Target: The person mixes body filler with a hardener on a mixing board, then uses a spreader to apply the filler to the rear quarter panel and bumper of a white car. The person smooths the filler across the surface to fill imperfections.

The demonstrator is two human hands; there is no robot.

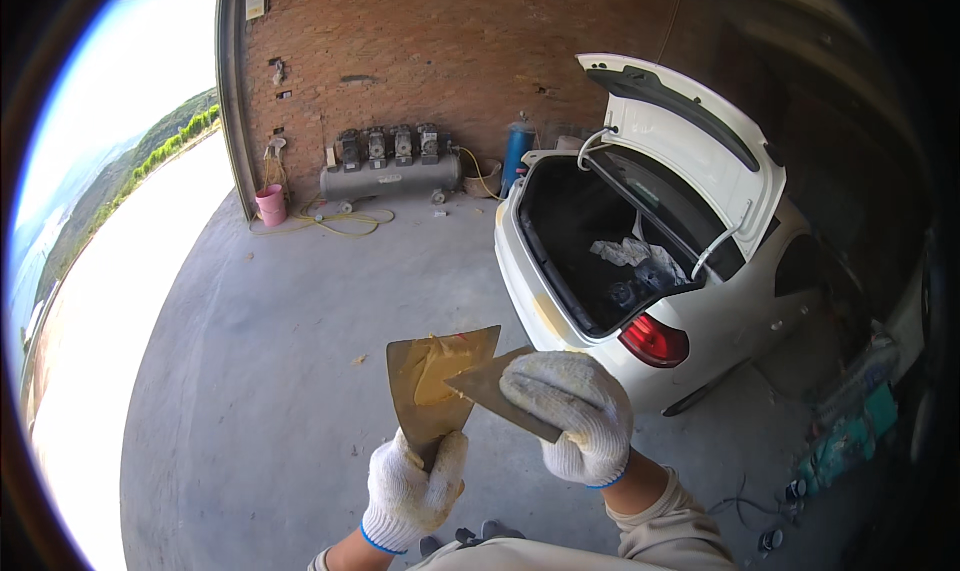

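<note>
- Mixing or gathering, by the look of it: head view only, two gloved hands, two scrapers, yellow paste (pixel 437 376).
- Left hand (pixel 412 486): closed round the narrow lower end of the wide scraper (pixel 427 421), blade up, paste spread on its face.
- Right hand (pixel 575 416): fingers clamped over the second scraper (pixel 490 389); thumb placement can't be told.
- Position: both scrapers held up over the grey floor (pixel 280 371), left of the white car (pixel 730 301); second scraper's corner overlaps the paste, firm contact can't be told.
- Doing it well: keep the wide scraper steady and near level so paste doesn't slide off; lay the second blade low, full edge down rather than corner only; fold paste inward from the rims, even pressure, no streaks or trapped air.
- Watch: paste near the wide blade's edge could drop; smears on gloves would probably loosen the grip.
</note>
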